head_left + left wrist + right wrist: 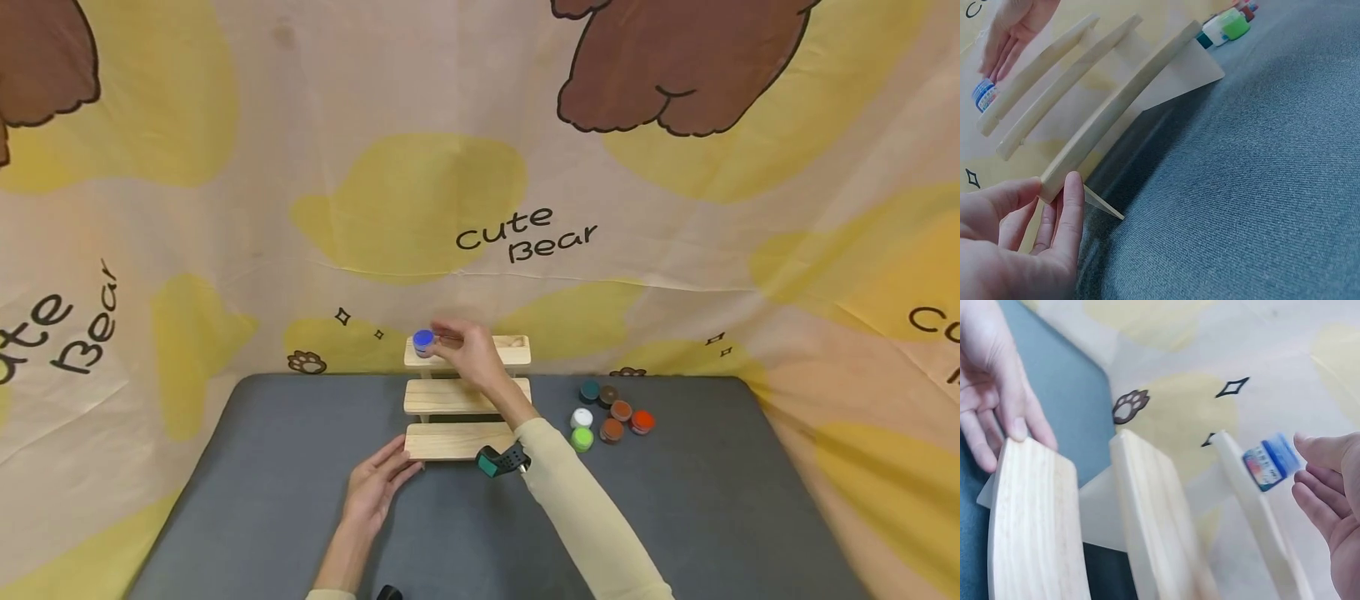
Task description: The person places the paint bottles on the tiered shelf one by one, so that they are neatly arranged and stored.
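Observation:
A three-tier wooden display stand point(457, 442) stands on the grey table, its steps rising toward the back. My left hand point(371, 492) grips the left end of the lowest step, thumb above and fingers below, as the left wrist view shows. A small blue-lidded paint jar point(1270, 462) sits upright at the left end of the top step. Right beside it is my right hand point(472, 354), thumb and fingers spread apart near the lid; in the right wrist view the jar lies just beyond the fingertips. Whether a fingertip still touches it is hard to see.
Right of the stand, several small paint jars cluster on the table point(712, 500), among them a white jar point(581, 418), a green jar point(582, 439) and a red jar point(642, 422). A printed cloth point(405, 208) hangs behind the table.

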A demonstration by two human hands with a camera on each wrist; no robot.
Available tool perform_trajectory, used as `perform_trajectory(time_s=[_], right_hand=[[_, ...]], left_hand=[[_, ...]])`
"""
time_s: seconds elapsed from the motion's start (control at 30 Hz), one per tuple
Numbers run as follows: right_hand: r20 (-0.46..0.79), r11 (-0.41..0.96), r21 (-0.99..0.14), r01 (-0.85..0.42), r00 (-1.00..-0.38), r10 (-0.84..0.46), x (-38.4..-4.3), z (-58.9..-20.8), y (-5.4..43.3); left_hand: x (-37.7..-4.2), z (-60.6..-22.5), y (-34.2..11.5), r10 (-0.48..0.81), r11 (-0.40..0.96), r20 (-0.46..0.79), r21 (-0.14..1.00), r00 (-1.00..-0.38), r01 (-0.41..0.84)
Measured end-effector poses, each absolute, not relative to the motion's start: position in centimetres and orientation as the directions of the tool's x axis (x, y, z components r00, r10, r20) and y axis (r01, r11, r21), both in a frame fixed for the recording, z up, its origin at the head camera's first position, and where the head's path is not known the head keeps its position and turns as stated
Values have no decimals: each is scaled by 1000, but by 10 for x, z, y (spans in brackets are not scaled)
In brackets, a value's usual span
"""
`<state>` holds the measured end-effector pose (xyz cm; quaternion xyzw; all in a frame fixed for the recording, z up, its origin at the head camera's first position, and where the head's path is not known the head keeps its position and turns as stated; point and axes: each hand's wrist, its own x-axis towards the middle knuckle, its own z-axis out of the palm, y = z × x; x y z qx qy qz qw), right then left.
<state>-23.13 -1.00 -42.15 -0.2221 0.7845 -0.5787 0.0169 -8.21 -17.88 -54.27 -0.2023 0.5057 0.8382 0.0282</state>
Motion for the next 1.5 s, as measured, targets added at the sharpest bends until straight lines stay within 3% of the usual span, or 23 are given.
perform_trajectory(time_s=[0.7,1.07,1.5], right_hand=[[259,137,-939,-315,-911,-322,-210,-416,46],[227,111,-959,-262,-938,-261,-196,-434,87],[244,127,-958,-258,-963,-113,-167,-464,132]], left_hand=[[-80,-552,-183,-177,-457,-342,859,-923,-231],[-80,-553,-184,-166,-497,-379,829,-910,-254],[-81,-551,-181,-164,-472,-336,852,-927,-226]])
